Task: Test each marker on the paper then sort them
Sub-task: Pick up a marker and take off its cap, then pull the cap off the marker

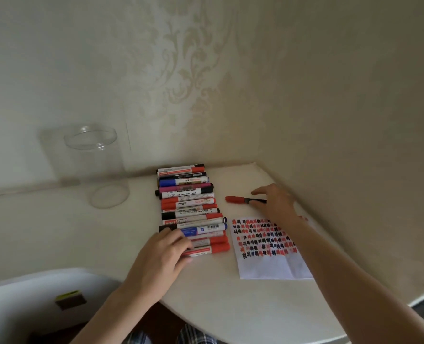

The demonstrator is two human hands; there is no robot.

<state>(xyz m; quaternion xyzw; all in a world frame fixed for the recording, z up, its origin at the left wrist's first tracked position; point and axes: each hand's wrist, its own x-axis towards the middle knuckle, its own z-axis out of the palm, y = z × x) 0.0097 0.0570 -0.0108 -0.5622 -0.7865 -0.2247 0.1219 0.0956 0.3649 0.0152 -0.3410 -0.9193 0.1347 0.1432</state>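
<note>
Several markers point(190, 209) with red, black, blue and purple caps lie side by side in a row on the cream table point(243, 306). My left hand point(161, 256) rests on the nearest markers of the row, fingers laid over their left ends. A single marker with a red cap point(240, 199) lies apart, to the right of the row. My right hand point(274, 202) touches its dark end with fingers spread. A white paper point(268, 247) covered with red and black test marks lies under my right forearm.
A clear plastic jar point(94, 165) stands at the back left of the table. Patterned walls meet in a corner just behind the markers. A white chair or bin with a small green-topped block point(69, 299) sits at the lower left.
</note>
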